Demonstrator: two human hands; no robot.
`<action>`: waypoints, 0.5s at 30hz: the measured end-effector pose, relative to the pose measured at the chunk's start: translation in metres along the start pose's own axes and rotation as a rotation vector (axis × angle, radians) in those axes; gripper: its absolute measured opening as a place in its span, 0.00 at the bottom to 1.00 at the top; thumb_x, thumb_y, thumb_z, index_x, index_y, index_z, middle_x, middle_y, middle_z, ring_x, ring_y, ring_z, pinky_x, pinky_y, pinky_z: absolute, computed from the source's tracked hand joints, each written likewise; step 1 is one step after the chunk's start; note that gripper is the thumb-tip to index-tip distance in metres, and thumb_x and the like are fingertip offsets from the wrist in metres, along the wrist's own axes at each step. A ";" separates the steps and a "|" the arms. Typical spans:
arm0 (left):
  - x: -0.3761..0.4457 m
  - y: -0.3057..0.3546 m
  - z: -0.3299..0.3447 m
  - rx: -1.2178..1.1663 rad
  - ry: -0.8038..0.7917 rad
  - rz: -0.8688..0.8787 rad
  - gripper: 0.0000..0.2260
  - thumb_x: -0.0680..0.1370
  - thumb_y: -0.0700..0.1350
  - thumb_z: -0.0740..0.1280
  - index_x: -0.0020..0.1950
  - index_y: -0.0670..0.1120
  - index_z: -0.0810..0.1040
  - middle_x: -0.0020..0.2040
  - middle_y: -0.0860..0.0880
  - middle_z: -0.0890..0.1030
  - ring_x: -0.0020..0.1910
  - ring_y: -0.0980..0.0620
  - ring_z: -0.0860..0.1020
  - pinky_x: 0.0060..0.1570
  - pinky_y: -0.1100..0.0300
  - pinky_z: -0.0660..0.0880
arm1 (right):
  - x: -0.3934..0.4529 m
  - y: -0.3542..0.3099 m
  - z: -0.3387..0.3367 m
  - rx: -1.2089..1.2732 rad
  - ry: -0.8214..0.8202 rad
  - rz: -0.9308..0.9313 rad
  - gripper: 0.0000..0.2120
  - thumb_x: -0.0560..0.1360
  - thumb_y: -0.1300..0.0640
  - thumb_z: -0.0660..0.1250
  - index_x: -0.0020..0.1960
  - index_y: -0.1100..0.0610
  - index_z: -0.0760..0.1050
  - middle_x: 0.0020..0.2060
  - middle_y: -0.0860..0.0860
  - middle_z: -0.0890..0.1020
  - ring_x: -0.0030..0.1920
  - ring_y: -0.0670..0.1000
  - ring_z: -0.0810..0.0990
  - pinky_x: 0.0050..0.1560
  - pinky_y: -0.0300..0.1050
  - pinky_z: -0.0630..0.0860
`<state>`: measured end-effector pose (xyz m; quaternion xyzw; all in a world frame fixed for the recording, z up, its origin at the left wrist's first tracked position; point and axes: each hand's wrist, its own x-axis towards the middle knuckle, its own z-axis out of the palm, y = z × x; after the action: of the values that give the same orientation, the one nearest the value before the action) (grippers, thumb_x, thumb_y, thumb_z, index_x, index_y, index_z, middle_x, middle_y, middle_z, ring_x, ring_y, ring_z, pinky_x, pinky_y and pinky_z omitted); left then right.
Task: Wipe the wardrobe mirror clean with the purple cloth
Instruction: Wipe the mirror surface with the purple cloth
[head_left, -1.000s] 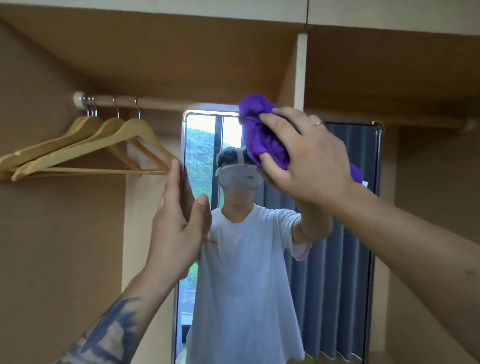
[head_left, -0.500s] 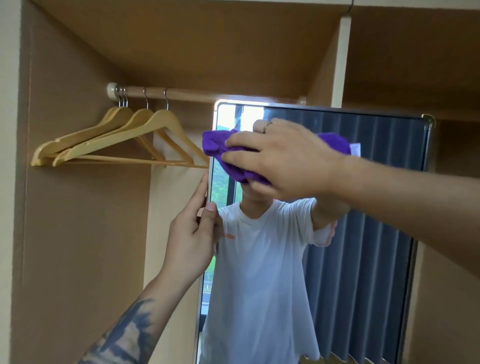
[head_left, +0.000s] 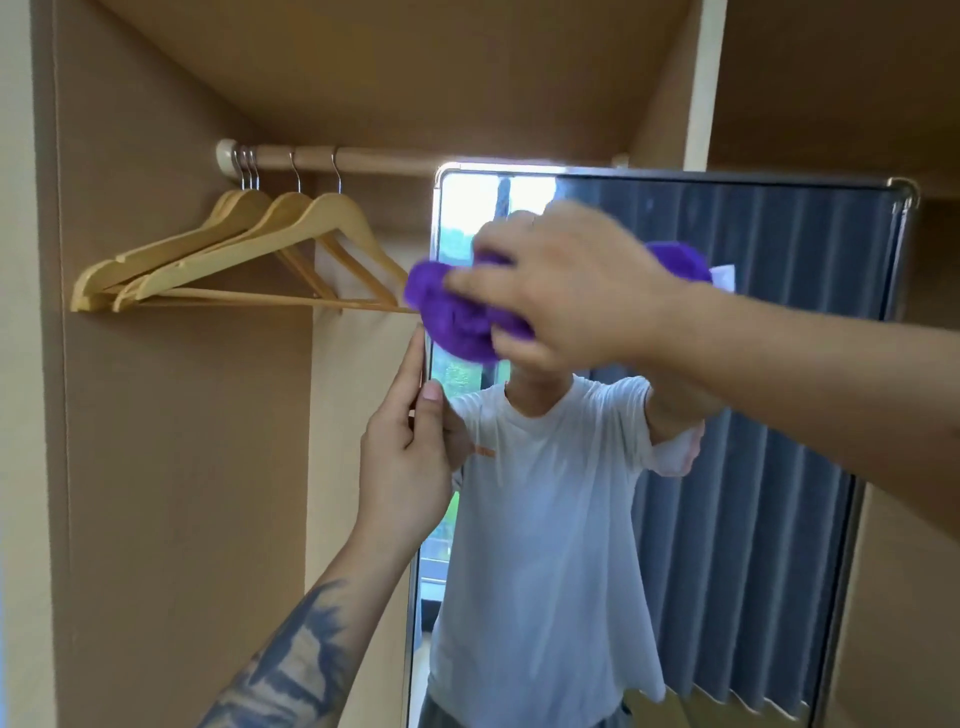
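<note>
Right hand (head_left: 566, 280) clutching purple cloth (head_left: 457, 317) against mirror (head_left: 779, 415); left hand (head_left: 410, 457) seemingly pinching its edge.

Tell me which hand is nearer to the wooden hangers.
Left. The left hand holds the mirror edge just below the wooden hangers' right tips; the right hand, gripping the purple cloth, lies farther right.

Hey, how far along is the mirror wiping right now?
Done: nothing shows for certain; the glass gives no clear wiped patch. In hand: the right hand holds the purple cloth at the mirror near its upper left, while the left hand steadies the left edge. Left: probably the middle and lower glass.
</note>
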<state>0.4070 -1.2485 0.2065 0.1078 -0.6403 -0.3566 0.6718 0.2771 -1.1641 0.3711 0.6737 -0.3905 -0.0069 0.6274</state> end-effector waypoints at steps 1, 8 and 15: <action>-0.001 0.000 0.001 -0.011 0.006 -0.005 0.21 0.88 0.39 0.56 0.80 0.55 0.68 0.42 0.76 0.79 0.47 0.73 0.79 0.46 0.79 0.71 | 0.007 0.010 -0.004 -0.044 0.055 0.115 0.23 0.76 0.44 0.60 0.65 0.53 0.80 0.55 0.58 0.80 0.49 0.62 0.79 0.46 0.53 0.70; -0.003 -0.010 0.005 -0.152 0.073 -0.052 0.21 0.88 0.40 0.57 0.78 0.59 0.72 0.33 0.56 0.70 0.34 0.59 0.67 0.38 0.68 0.69 | 0.008 -0.017 0.003 -0.088 0.094 0.124 0.19 0.74 0.46 0.59 0.58 0.55 0.80 0.54 0.54 0.81 0.47 0.59 0.75 0.43 0.51 0.61; -0.008 -0.006 0.003 -0.160 0.054 -0.063 0.21 0.88 0.38 0.58 0.79 0.52 0.69 0.33 0.67 0.76 0.35 0.67 0.74 0.40 0.75 0.72 | 0.002 0.023 -0.006 -0.076 0.131 0.274 0.22 0.77 0.47 0.63 0.68 0.53 0.79 0.59 0.57 0.81 0.51 0.65 0.78 0.47 0.55 0.70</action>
<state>0.4025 -1.2467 0.1974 0.0833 -0.5878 -0.4245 0.6836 0.2694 -1.1576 0.3927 0.5890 -0.4362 0.1081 0.6716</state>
